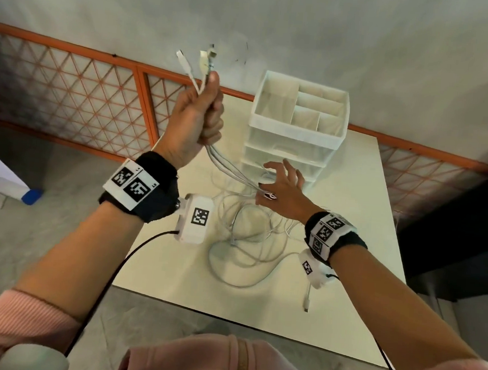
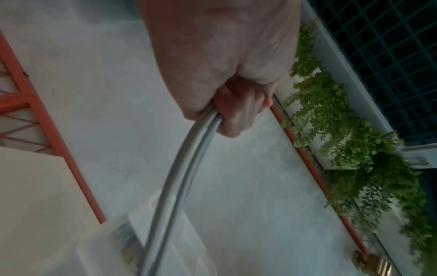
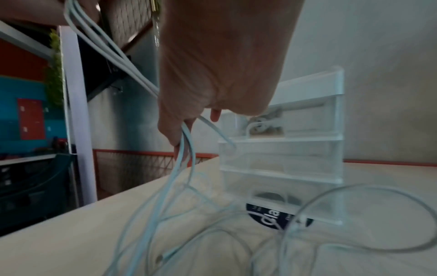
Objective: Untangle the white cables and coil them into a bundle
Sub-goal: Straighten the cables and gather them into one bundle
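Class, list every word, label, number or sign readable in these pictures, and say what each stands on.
"Cla": the start of a white word on a dark round sticker at the foot of the clear drawer organizer; the rest is hidden.
Black-and-white square code markers on the wristbands and wrist cameras: patterns, no letters.

White cables (image 1: 245, 231): several thin, round-section leads. The greater part lies in loose, overlapping loops on the tabletop (image 1: 353, 193), in front of the clear drawer organiser (image 1: 296, 130). A group of strands rises taut from the heap, up and away from the organiser, with three connector ends (image 1: 201, 60) standing free at the top, higher than the organiser's rim. One further plug end (image 1: 306, 302) lies flat near the tabletop's front edge, well apart from the organiser.
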`<state>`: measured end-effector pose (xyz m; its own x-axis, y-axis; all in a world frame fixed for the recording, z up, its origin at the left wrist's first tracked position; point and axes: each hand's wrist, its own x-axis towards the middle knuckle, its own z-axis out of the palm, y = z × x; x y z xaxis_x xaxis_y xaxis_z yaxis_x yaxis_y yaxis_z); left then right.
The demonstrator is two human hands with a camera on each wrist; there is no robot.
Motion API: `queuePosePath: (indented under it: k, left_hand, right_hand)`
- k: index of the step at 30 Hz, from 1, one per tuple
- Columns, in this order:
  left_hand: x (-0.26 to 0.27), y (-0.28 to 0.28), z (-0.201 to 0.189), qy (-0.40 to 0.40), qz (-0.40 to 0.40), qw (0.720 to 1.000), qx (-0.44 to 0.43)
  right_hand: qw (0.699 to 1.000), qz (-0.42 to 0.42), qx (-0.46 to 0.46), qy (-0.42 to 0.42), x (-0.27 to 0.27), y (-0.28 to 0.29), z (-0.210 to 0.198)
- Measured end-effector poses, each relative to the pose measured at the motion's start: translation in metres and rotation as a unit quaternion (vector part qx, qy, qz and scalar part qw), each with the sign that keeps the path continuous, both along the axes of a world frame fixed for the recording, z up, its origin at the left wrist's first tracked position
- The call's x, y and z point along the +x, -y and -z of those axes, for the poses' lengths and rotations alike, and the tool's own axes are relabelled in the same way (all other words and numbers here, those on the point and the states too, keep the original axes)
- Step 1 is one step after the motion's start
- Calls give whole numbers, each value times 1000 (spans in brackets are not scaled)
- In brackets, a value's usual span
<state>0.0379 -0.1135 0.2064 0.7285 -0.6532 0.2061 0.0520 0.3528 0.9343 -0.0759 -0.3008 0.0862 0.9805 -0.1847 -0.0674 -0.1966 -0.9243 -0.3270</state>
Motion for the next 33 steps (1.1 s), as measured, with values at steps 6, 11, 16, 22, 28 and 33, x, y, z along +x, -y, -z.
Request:
queuePosePath:
  k: [6, 11, 16, 22, 28, 33]
  left_hand:
    - [5, -2, 30, 276, -25, 921, 272]
    - [-9, 9, 65, 326, 32, 859, 394]
    - [6, 8, 60, 304, -58, 894, 325]
    - [18, -3, 48, 257, -189, 929, 185]
    - [27, -13, 52, 161, -289, 936, 121]
    - [38, -16, 61, 118, -362, 912, 154]
  right_hand:
    - [988, 15, 152, -9, -2, 11, -28]
    - [977, 6, 213, -2, 9, -4, -65]
    - [942, 15, 333, 44, 15, -4, -71]
    - [949, -7, 309, -57, 14, 4, -44]
    - [962, 10, 267, -62, 12, 21, -36]
    - [980, -12, 196, 27, 22, 16, -77]
